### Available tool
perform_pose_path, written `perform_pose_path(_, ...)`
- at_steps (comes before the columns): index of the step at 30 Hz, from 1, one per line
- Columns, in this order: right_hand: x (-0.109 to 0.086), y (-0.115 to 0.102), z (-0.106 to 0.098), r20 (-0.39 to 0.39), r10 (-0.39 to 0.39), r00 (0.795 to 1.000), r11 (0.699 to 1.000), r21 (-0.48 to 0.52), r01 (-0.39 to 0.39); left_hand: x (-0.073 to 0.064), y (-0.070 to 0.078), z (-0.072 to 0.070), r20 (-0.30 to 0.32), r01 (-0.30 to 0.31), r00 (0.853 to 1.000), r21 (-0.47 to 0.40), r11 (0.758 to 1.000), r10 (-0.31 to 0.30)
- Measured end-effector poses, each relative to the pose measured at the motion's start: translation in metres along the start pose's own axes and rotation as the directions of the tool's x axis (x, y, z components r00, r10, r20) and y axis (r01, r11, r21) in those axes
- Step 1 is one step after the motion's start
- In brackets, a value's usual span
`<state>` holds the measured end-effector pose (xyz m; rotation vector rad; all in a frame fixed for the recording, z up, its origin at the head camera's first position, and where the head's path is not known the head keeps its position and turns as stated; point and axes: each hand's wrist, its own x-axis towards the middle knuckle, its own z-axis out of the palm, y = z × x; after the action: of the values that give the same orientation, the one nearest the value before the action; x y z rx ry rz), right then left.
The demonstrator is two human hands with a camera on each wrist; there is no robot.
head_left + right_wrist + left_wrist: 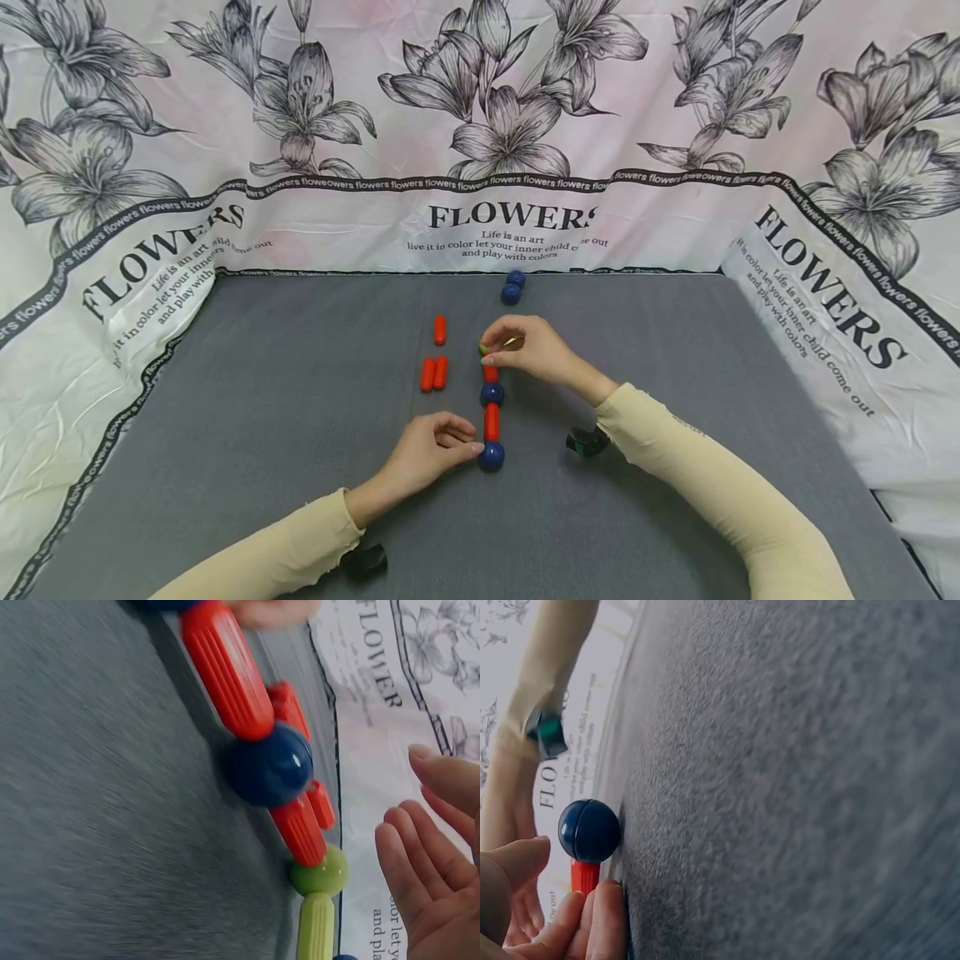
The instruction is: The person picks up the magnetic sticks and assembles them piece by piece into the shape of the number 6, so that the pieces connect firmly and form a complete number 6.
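Note:
Several blue balls and red ridged sticks form a straight chain on the grey cloth. My left hand [431,450] is beside its near end, thumb tip right at the near blue ball [491,457]. In the left wrist view the fingers [607,919] lie loosely by that ball, overlapping the red stick [583,876]. At the far end, my right hand [536,346] hovers with thumb and fingers apart, mostly hiding the green ball [321,871] in the head view. A light green stick [316,926] continues beyond that ball. The middle blue ball [270,765] joins two red sticks.
Three loose red sticks [440,331] lie left of the chain. Two loose blue balls [511,293] sit near the back edge of the table. A flower-printed curtain [510,225] stands behind and along both sides. Dark wrist cameras [587,442] hang under the sleeves.

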<state>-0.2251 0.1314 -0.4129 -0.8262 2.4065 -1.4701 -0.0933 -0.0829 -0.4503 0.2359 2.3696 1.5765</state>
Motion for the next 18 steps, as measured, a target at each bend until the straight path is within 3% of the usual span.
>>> perform_pose_path(10,0.049,0.003,-0.005,0.106,0.012,0.994,0.995,-0.098,-0.002,-0.004,-0.001,0.003,0.000,0.009,1.000,-0.002,1.000,-0.009)
perform_pose_path(18,0.081,0.009,-0.004,0.211,0.062,0.976,0.995,-0.095,-0.043,-0.004,-0.003,0.005,0.001,0.005,1.000,0.002,1.000,-0.005)
